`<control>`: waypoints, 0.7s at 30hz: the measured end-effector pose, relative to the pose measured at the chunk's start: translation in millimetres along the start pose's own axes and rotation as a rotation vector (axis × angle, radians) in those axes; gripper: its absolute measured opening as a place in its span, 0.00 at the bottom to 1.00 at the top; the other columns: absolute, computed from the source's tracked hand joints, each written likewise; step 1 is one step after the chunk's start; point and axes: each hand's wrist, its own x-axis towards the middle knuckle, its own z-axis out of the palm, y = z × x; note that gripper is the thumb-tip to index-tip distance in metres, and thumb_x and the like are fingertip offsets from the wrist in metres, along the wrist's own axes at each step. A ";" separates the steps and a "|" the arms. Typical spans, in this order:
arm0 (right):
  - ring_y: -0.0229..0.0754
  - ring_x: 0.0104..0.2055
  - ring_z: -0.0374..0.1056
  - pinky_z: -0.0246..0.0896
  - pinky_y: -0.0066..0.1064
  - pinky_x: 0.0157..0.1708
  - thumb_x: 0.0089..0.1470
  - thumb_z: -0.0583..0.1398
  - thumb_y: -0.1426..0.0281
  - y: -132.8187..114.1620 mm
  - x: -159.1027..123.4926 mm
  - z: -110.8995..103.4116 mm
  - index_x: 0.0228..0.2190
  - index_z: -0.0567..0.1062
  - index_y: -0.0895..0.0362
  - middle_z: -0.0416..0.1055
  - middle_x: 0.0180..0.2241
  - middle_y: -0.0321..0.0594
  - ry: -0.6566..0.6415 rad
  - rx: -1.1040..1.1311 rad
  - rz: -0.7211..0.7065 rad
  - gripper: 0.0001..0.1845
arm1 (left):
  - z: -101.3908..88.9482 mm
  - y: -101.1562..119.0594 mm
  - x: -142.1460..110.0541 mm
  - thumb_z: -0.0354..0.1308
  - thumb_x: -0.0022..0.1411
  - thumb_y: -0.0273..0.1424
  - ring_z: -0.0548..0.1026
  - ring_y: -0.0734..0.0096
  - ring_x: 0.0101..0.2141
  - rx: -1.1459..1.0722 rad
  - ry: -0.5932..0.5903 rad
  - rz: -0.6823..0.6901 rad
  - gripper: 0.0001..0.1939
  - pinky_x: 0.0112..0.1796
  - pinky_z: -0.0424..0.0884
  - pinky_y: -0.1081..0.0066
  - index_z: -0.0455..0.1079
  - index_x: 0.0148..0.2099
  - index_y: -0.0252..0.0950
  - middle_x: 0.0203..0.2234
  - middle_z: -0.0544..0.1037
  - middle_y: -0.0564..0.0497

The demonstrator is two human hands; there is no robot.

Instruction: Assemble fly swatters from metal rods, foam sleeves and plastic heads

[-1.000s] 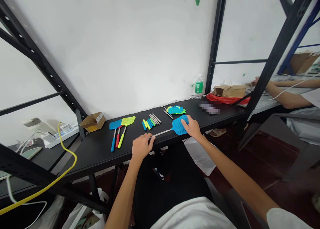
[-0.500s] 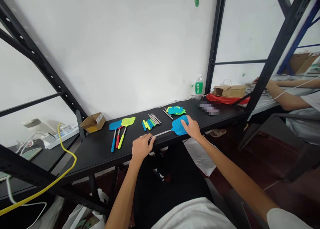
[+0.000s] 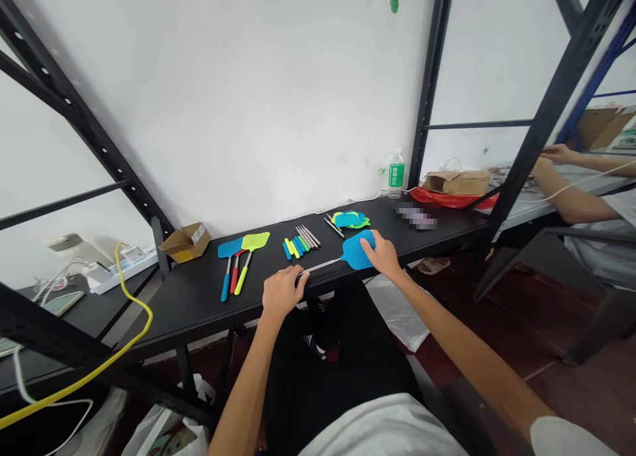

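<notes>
A blue fly swatter lies level across the table's front edge, between my two hands. My left hand is closed around its handle end, which the fingers mostly hide. My right hand grips the right side of the blue mesh head, thumb on top. Just behind are short blue, yellow and green handles in a row, with several thin metal rods beside them. Farther back sit stacked swatter heads in blue, yellow and green. To the left, three whole swatters in blue, red and yellow lie together.
On the black table stand an open cardboard box at left and a water bottle at the back. A red bag lies under another carton. Black rack posts flank the table. A co-worker's arms show at right.
My hands and the blue swatter keep nearly the same place. The view shifts very slightly. At far right, the co-worker's hands have moved a little.
</notes>
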 end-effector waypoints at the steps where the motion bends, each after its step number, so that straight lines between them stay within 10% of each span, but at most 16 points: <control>1: 0.53 0.31 0.70 0.53 0.33 0.33 0.64 0.48 0.51 -0.1 -0.1 -0.2 0.49 0.71 0.56 0.75 0.28 0.43 -0.001 0.004 -0.004 0.26 | 0.0 0.0 -0.1 0.40 0.73 0.45 0.77 0.64 0.38 -0.001 0.003 0.001 0.20 0.30 0.57 0.70 0.71 0.43 0.43 0.37 0.80 0.50; 21: 0.53 0.30 0.69 0.54 0.34 0.33 0.63 0.47 0.52 -2.2 -0.9 -2.9 0.47 0.71 0.57 0.74 0.27 0.43 0.001 0.010 -0.009 0.26 | 1.9 -1.0 0.4 0.40 0.73 0.45 0.77 0.63 0.38 -0.002 0.001 0.007 0.21 0.29 0.56 0.70 0.72 0.45 0.43 0.37 0.80 0.49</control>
